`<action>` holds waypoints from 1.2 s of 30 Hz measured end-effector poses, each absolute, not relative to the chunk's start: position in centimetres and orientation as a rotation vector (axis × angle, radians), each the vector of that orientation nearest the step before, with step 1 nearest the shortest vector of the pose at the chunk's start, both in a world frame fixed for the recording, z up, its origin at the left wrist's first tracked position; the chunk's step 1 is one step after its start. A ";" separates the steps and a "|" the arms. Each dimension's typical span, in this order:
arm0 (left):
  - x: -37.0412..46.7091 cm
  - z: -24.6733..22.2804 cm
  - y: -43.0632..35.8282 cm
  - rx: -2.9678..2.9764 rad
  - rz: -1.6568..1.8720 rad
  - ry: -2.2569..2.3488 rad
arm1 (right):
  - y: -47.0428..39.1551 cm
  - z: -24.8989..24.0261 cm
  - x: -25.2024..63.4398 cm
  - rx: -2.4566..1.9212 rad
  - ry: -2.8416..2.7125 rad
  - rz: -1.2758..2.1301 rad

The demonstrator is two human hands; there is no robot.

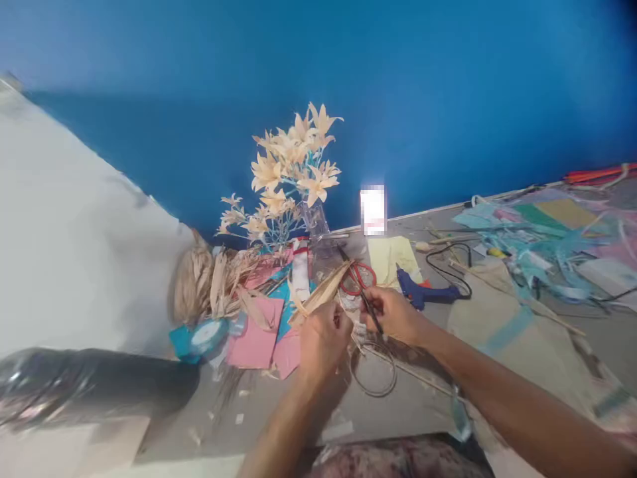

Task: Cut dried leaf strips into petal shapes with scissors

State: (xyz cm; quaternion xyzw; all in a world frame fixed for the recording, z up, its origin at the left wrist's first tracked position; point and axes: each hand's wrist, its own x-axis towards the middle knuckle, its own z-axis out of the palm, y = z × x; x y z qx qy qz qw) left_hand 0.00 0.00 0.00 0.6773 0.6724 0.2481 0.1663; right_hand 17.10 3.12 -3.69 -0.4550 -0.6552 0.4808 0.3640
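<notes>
My left hand is closed, its fingers curled round a pale dried husk strip that sticks out towards the back. Close beside it, my right hand is closed on a slim black tool, whose exact kind I cannot make out. Just beyond both hands lie red-handled scissors with dark blades pointing away. Below the hands is a thin wire-like ring. What the fingertips pinch between the two hands is partly hidden.
Behind stands a bunch of cream flowers by the blue wall. Husk bundles, pink sheets and a ribbon roll lie left. A blue glue gun, yellow paper and ribbon scraps lie right.
</notes>
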 end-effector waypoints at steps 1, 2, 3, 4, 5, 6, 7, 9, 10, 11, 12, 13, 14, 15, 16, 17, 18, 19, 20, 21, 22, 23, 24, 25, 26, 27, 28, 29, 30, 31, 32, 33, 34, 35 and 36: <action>-0.2 -0.1 -0.1 1.924 0.729 1.907 | 3.2 -3.6 17.2 -1.181 -1.691 1.220; -0.3 -0.1 -0.2 1.916 0.752 1.896 | 3.2 -3.4 17.3 -1.192 -1.693 1.203; -0.5 -0.2 -0.3 1.904 0.775 1.882 | 3.2 -3.3 17.4 -1.206 -1.692 1.185; -0.7 -0.2 -0.4 1.889 0.797 1.866 | 3.2 -3.2 17.5 -1.220 -1.688 1.167; -0.9 -0.2 -0.4 1.869 0.822 1.842 | 3.2 -3.0 17.5 -1.238 -1.683 1.143; -1.1 -0.1 -0.5 1.846 0.843 1.820 | 3.2 -2.9 17.6 -1.257 -1.674 1.122; -1.3 0.0 -0.6 1.821 0.862 1.796 | 3.3 -2.7 17.6 -1.273 -1.665 1.102; -1.8 0.3 -0.7 1.781 0.902 1.763 | 3.3 -2.4 17.7 -1.282 -1.631 1.103; -2.2 0.5 -0.7 1.770 0.928 1.748 | 3.4 -2.3 17.8 -1.274 -1.590 1.145; -2.6 0.7 -0.8 1.769 0.960 1.723 | 3.5 -2.1 17.9 -1.260 -1.527 1.209; -3.0 0.8 -0.9 1.784 1.003 1.684 | 3.6 -2.0 18.0 -1.240 -1.444 1.289; -3.4 0.9 -0.9 1.817 1.052 1.626 | 3.7 -1.8 18.2 -1.211 -1.349 1.380; -3.9 1.0 -1.0 1.860 1.103 1.556 | 3.8 -1.8 18.4 -1.172 -1.258 1.476; -4.2 1.0 -1.1 1.906 1.151 1.472 | 3.8 -1.7 18.5 -1.127 -1.189 1.561; -4.6 0.9 -1.1 1.948 1.193 1.388 | 3.9 -1.8 18.7 -1.084 -1.150 1.631; -4.8 0.8 -1.1 1.982 1.225 1.311 | 3.9 -1.9 18.8 -1.042 -1.130 1.692; -4.9 0.6 -1.1 2.007 1.250 1.245 | 4.0 -2.0 18.9 -0.998 -1.115 1.756; -5.0 0.5 -1.0 2.029 1.264 1.192 | 4.0 -2.2 18.9 -0.951 -1.094 1.825; -5.0 0.3 -0.9 2.049 1.276 1.151 | 4.0 -2.4 18.9 -0.899 -1.057 1.893; -4.9 0.2 -0.8 2.071 1.290 1.117 | 4.0 -2.6 18.9 -0.846 -1.012 1.962; -4.9 0.1 -0.6 2.091 1.309 1.092 | 3.9 -2.8 18.9 -0.795 -0.967 2.022; -4.8 0.0 -0.5 2.112 1.331 1.067 | 3.9 -2.9 18.8 -0.759 -0.935 2.062; -4.8 -0.1 -0.3 2.132 1.356 1.043 | 3.9 -3.0 18.8 -0.741 -0.926 2.082; -4.8 -0.2 -0.1 2.156 1.381 1.018 | 3.8 -3.1 18.7 -0.733 -0.937 2.091; -4.8 -0.2 0.1 2.181 1.402 0.996 | 3.6 -3.1 18.5 -0.731 -0.960 2.097; -4.7 -0.4 0.2 2.204 1.413 0.982 | 3.4 -3.1 18.3 -0.734 -0.987 2.103; -4.7 -0.5 0.3 2.219 1.420 0.979 | 3.2 -3.1 18.0 -0.745 -1.011 2.108; -4.6 -0.7 0.4 2.224 1.426 0.986 | 3.0 -3.1 17.7 -0.767 -1.033 2.100; -4.5 -0.9 0.4 2.218 1.433 1.001 | 2.8 -3.1 17.4 -0.802 -1.051 2.072; -4.3 -1.0 0.4 2.200 1.431 1.017 | 2.5 -3.0 17.1 -0.844 -1.068 2.024; -4.1 -1.2 0.3 2.165 1.431 1.041 | 2.4 -2.9 16.9 -0.885 -1.085 1.961; -3.9 -1.4 0.3 2.104 1.434 1.083 | 2.2 -2.8 16.7 -0.917 -1.104 1.887; -3.8 -1.5 0.3 2.007 1.434 1.143 | 2.1 -2.7 16.6 -0.943 -1.132 1.806; -3.7 -1.6 0.3 1.864 1.428 1.207 | 2.0 -2.5 16.5 -0.964 -1.173 1.723; -3.7 -1.6 0.3 1.682 1.414 1.252 | 1.9 -2.4 16.6 -0.983 -1.225 1.639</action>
